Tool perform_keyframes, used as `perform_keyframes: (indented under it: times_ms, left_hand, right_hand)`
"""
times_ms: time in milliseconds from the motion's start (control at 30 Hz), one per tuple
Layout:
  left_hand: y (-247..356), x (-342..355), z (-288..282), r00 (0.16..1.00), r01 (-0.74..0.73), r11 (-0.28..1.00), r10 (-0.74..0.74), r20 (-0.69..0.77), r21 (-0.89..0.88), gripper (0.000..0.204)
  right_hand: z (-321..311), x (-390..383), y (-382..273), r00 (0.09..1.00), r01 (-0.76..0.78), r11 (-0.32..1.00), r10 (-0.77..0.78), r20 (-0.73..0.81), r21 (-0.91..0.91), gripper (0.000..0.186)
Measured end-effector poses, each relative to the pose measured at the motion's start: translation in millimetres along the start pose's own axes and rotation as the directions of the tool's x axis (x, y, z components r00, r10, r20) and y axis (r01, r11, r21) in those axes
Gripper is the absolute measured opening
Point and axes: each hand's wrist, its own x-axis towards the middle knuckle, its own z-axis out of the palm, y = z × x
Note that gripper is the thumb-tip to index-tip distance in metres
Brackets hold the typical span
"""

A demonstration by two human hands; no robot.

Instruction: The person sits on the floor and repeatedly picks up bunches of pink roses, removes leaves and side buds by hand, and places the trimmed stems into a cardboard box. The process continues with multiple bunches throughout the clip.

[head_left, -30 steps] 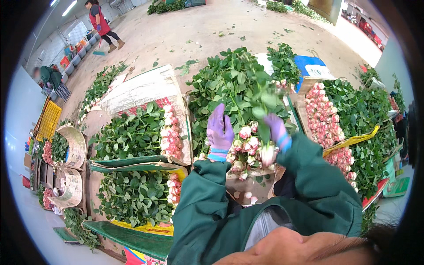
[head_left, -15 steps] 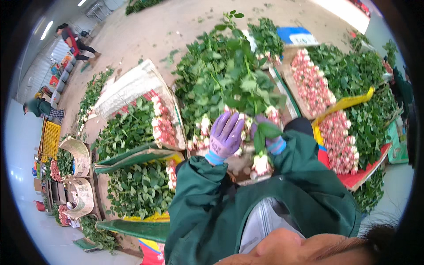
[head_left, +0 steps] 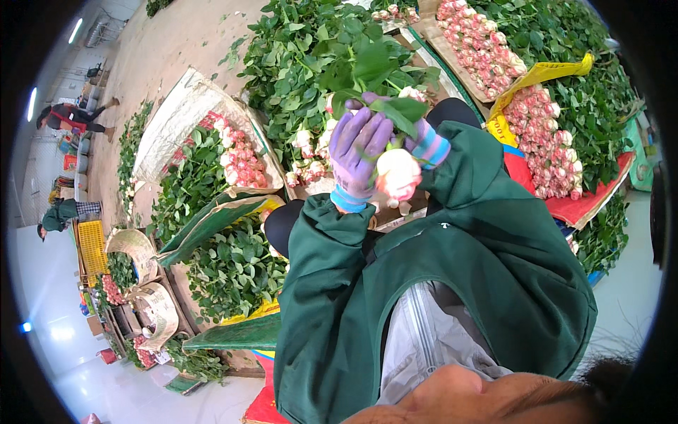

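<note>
A pink-and-white rose [head_left: 397,174] hangs bloom down in front of my chest, its green leaves [head_left: 402,113] rising above the bloom. My right hand [head_left: 428,143], in a purple glove with a striped cuff, is closed on its stem. Leaves and bloom cover part of those fingers. On the bloom's other side my left hand [head_left: 359,150], gloved alike, has its bent fingers against the stem and leaves. Its fingertips are partly hidden by foliage. Beyond both hands lies a big heap of leafy roses [head_left: 304,78], with pale blooms [head_left: 311,145] along its near edge.
Wrapped bundles of roses lie at left [head_left: 242,159] and right [head_left: 487,46], the right one beside a yellow-edged wrap [head_left: 540,74]. A green sheet [head_left: 236,333] extends by my left elbow. Two people [head_left: 74,119] are far left, near a yellow crate [head_left: 92,244].
My right hand has raised the rose, bringing its bloom up between my hands. My left hand has come off the heap to the rose. The view has shifted.
</note>
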Motion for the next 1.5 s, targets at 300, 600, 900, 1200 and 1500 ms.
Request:
perform_keyframes:
  times_ms: [300, 600, 900, 1200, 1500]
  left_hand:
    - [11.9, 15.7, 5.5, 0.995, 0.045, 0.996, -0.052, 0.085, 0.083, 0.026]
    - [17.3, 61.2, 59.8, 0.937, -0.152, 0.988, 0.156, 0.313, -0.035, 0.042]
    - [-32.8, -17.8, -1.1, 0.861, 0.376, 0.85, -0.468, 0.2, 0.368, 0.036]
    - [-15.0, -56.8, 44.2, 0.756, 0.374, 0.896, -0.443, 0.482, 0.238, 0.034]
    - [-7.1, -67.3, 62.7, 0.692, 0.422, 0.882, -0.463, 0.554, 0.21, 0.037]
  right_hand:
    - [28.7, -30.4, -36.3, 0.982, -0.157, 0.967, 0.132, -0.133, -0.199, 0.036]
    - [23.3, -47.8, -166.2, 0.99, -0.062, 0.693, -0.051, -0.135, -0.719, 0.032]
    - [-258.6, -58.4, -193.5, 0.787, -0.593, -0.36, -0.446, -0.426, -0.72, 0.041]
    - [-422.2, -50.8, -148.6, 0.733, -0.673, -0.478, -0.328, -0.596, -0.564, 0.03]
    - [-444.1, -64.4, -134.2, 0.667, -0.745, -0.304, -0.308, -0.678, -0.594, 0.04]
